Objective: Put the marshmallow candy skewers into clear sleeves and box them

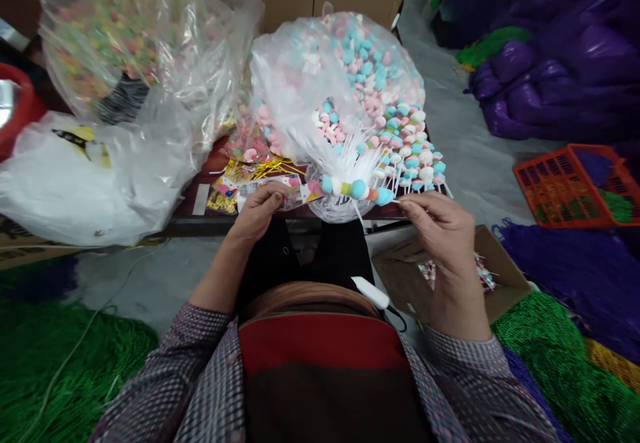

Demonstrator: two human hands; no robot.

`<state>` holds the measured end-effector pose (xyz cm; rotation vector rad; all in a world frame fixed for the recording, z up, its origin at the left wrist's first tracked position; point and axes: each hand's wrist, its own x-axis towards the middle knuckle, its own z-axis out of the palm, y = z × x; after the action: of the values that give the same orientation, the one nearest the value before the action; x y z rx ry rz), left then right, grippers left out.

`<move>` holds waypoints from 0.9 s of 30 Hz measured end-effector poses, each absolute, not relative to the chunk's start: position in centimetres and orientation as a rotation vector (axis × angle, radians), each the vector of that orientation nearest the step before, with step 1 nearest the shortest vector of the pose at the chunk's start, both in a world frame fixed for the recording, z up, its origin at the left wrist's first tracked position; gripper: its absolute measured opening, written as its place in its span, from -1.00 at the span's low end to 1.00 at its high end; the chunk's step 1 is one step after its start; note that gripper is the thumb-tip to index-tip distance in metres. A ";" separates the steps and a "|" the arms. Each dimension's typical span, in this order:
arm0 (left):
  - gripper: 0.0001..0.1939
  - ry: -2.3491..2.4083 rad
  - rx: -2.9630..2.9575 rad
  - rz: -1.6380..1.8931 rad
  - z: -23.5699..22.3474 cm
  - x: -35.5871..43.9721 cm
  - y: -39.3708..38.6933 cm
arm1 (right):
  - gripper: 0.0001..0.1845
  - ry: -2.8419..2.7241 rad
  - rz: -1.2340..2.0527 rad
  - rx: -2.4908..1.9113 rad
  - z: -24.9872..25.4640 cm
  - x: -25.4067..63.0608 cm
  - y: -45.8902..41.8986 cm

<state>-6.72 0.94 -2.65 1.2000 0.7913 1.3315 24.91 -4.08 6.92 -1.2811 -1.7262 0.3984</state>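
A marshmallow skewer (357, 190) in pink, blue, white, green and orange lies level between my two hands, above the table's front edge. My right hand (443, 226) pinches its white stick at the right end. At the other end my left hand (263, 208) is closed on a clear printed wrapper (307, 193), which reaches over the skewer's left tip; how far it covers the candy is hard to see. Just behind are a bundle of white sticks (345, 153) and a pile of unwrapped skewers (413, 146). Gold twist ties (273, 165) lie near my left hand.
Large clear bags hold blue-pink marshmallows (367, 56) and yellow-green candy (125, 23). A white plastic bag (90, 183) covers the table's left. A white corded tool (371, 292) rests by my lap. Beside my right arm stands a cardboard box (505, 283) with wrapped skewers inside.
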 end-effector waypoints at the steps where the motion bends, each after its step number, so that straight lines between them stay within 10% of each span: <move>1: -0.75 0.792 1.236 1.305 -2.7 -7.0 1.0 | -0.90 -1.760 0.404 -1.275 7.1 25.2 -4.1; 22: -0.75 0.858 1.084 1.058 3.7 -5.9 -0.4 | -0.84 -1.666 0.629 -1.391 2.1 23.5 -5.5; 27: -0.44 0.692 0.719 1.048 4.0 -4.9 -0.8 | -0.87 -1.514 0.669 -1.380 1.4 22.7 -5.6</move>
<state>-4.88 -0.79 4.05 0.7195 0.6917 1.0480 22.69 -5.60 1.44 -1.3798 -1.5140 0.6690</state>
